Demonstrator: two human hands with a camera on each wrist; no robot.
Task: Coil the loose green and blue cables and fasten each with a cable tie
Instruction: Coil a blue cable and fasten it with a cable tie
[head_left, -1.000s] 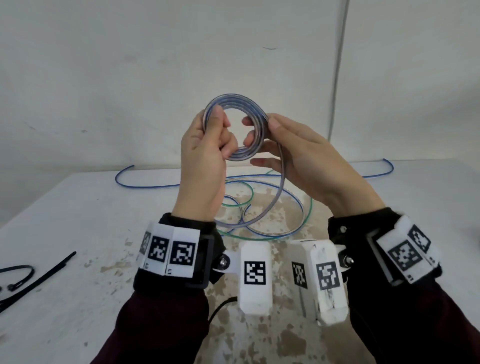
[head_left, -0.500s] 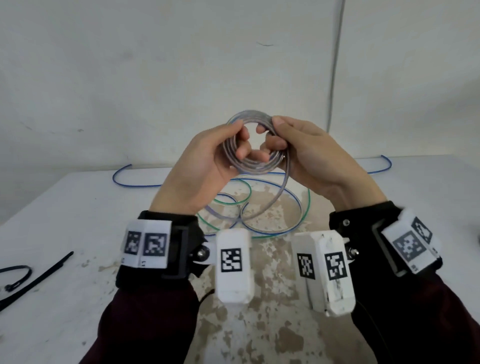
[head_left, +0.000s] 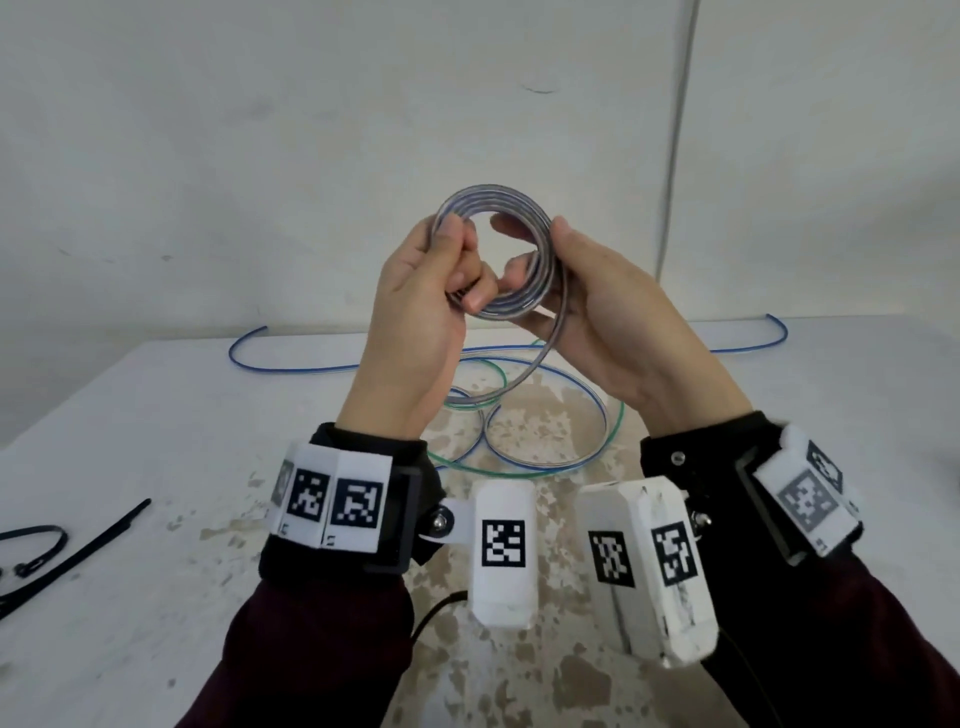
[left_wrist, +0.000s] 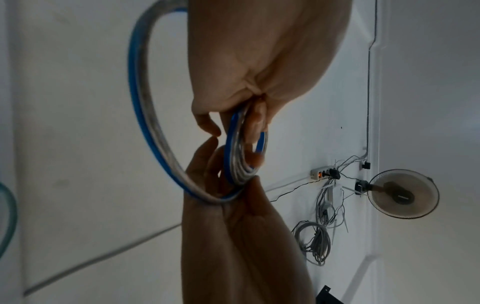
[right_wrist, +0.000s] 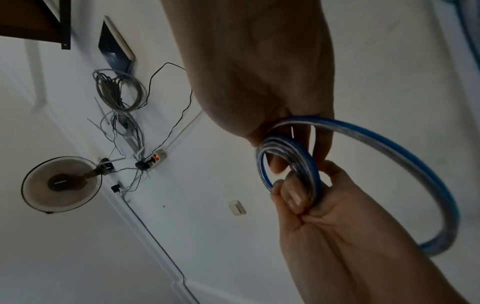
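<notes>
A small coil of blue cable (head_left: 492, 193) is held up in front of the wall between both hands. My left hand (head_left: 460, 260) grips its left side with curled fingers and thumb. My right hand (head_left: 550, 260) pinches the right side, thumb on top and fingers behind. The wrist views show the coil (left_wrist: 235, 156) (right_wrist: 309, 162) clamped between the two hands. A loose tail of the blue cable (head_left: 560, 322) drops from the coil to wide loops (head_left: 545, 460) on the table. The green cable (head_left: 524, 474) lies loose there, mixed in with those loops.
Black cable ties (head_left: 78, 556) lie at the left edge of the white, stained table (head_left: 156, 415). More blue cable (head_left: 291, 368) trails along the table's back edge to the right end (head_left: 774, 338). A grey wall cable (head_left: 675, 156) runs down behind.
Half a second ago the hands were lower with the coil tipped flat. Now they are raised again and the coil stands upright facing me, with the tail drawn up further.
</notes>
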